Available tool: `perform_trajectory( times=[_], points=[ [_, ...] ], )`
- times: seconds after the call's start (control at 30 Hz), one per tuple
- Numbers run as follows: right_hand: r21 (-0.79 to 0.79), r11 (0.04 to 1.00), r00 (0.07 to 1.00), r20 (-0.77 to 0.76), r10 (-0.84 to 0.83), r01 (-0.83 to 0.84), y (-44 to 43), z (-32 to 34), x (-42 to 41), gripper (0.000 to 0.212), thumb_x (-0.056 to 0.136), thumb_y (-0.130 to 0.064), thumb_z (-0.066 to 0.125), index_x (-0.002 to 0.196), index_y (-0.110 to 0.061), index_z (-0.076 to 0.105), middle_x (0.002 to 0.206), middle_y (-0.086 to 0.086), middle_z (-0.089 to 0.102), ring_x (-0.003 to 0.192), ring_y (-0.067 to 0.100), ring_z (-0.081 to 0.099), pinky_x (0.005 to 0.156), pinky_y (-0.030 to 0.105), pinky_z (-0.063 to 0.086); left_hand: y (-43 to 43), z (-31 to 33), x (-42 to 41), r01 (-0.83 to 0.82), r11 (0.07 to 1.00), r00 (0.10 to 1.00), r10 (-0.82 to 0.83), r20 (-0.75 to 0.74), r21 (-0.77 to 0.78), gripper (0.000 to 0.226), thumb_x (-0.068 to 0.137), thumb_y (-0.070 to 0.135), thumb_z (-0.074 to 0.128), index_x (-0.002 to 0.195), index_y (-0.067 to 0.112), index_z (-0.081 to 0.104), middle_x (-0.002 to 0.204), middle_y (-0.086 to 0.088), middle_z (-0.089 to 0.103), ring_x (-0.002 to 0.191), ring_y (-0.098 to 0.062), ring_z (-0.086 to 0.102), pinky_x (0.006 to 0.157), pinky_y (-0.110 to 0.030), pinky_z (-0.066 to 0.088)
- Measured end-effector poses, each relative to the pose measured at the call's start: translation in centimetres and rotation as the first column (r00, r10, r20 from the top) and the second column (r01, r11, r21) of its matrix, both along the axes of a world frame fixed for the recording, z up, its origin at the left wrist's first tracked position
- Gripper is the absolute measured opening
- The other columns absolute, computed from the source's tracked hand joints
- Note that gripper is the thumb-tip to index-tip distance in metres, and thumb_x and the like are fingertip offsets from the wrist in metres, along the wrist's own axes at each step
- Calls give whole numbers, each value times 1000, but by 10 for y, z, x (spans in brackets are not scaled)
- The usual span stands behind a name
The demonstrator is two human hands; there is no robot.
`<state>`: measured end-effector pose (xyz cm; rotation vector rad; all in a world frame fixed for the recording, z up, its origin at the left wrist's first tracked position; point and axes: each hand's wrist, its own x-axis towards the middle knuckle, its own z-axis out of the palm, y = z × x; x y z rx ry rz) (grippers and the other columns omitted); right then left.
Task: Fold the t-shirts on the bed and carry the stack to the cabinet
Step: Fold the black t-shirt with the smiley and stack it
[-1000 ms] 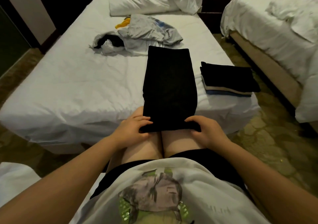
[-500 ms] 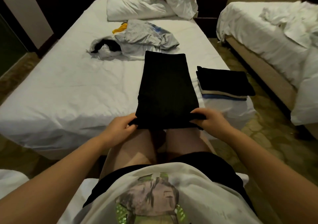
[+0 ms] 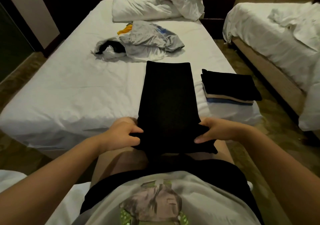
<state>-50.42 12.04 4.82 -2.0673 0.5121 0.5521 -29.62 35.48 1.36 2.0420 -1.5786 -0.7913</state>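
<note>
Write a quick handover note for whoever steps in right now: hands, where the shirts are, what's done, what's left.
Left hand: gripping the near left corner of the black t-shirt.
Right hand: gripping its near right corner.
The shirt is folded into a long strip, far end on the bed, near end over the knees.
Done: folded stack sits at the bed's right edge.
Left: finish this fold, add it to the stack, fold the unfolded pile further up the bed, then carry the stack to the cabinet, which is not in view.

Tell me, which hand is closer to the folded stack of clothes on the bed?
The right hand. It grips the near right corner of the black shirt, with the folded stack just beyond it to the right. The left hand holds the shirt's opposite corner, farther away.
</note>
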Motion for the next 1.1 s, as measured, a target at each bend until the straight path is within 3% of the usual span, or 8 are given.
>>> perform_trajectory(
  times=[0.1, 0.2, 0.27, 0.4, 0.57, 0.73, 0.97, 1.1],
  points=[
    [69, 994, 994, 61, -93, 88, -11, -2, 13, 13, 83, -18, 69, 93, -24, 66, 84, -9, 69, 76, 0, 67, 66, 15, 49, -7, -2, 15, -160, 983, 967, 175, -186, 91, 25, 50, 44, 50, 68, 42, 69, 74, 1, 60, 79, -23, 57, 77, -39, 47],
    [112, 974, 953, 212, -216, 196, -29, -1, 26, 25, 82, -10, 69, 102, -24, 64, 93, -8, 68, 82, 2, 67, 66, 14, 49, -23, 7, 23, -247, 958, 837, 286, -466, 145, 46, 40, 36, 54, 76, 10, 67, 61, 6, 56, 63, -14, 52, 63, -23, 42],
    [160, 949, 902, 303, -309, 272, -45, 2, 34, 29, 82, -3, 67, 104, -21, 62, 92, -3, 67, 81, 6, 67, 66, 16, 52, -37, 16, 31, -242, 959, 718, 280, -638, 149, 48, 40, 31, 56, 76, 0, 54, 57, 3, 52, 56, -12, 49, 55, -18, 42],
    [247, 859, 730, 453, -512, 449, -84, 4, 59, 28, 84, 4, 62, 102, -17, 59, 87, 2, 63, 72, 8, 65, 62, 15, 53, -73, 25, 57, -337, 913, 349, 350, -869, 232, 56, 31, 16, 71, 84, 1, 59, 62, -6, 61, 53, -15, 60, 47, -20, 49],
    [256, 743, 532, 560, -635, 618, -139, -3, 118, 25, 82, -2, 68, 94, -22, 59, 86, -4, 61, 69, -2, 62, 61, 10, 49, -137, 32, 101, -428, 825, 172, 475, -863, 368, 56, 17, 25, 79, 55, 15, 40, 41, 2, 33, 33, -13, 34, 35, -16, 31],
    [174, 695, 529, 529, -664, 698, -203, -30, 190, 24, 81, -15, 70, 98, -29, 59, 98, 3, 63, 85, 17, 64, 77, 30, 56, -213, 22, 161, -500, 756, 50, 512, -858, 422, 9, 62, 20, 42, 59, 13, 38, 39, 2, 37, 30, -13, 39, 36, -13, 36],
    [34, 656, 588, 410, -697, 754, -282, -105, 287, 28, 84, -20, 67, 109, -23, 57, 101, -8, 56, 98, 15, 59, 88, 30, 49, -297, -46, 237, -506, 689, -25, 589, -808, 518, 9, 61, 19, 45, 57, 11, 44, 42, 0, 46, 33, -15, 48, 38, -14, 40],
    [-70, 639, 621, 335, -708, 766, -287, -152, 296, 34, 85, -29, 66, 116, -19, 57, 107, -5, 57, 96, 11, 53, 81, 23, 42, -304, -97, 252, -541, 656, -54, 597, -801, 526, 19, 82, 20, 44, 71, 9, 55, 55, -2, 57, 44, -15, 59, 44, -18, 48]
  ],
)
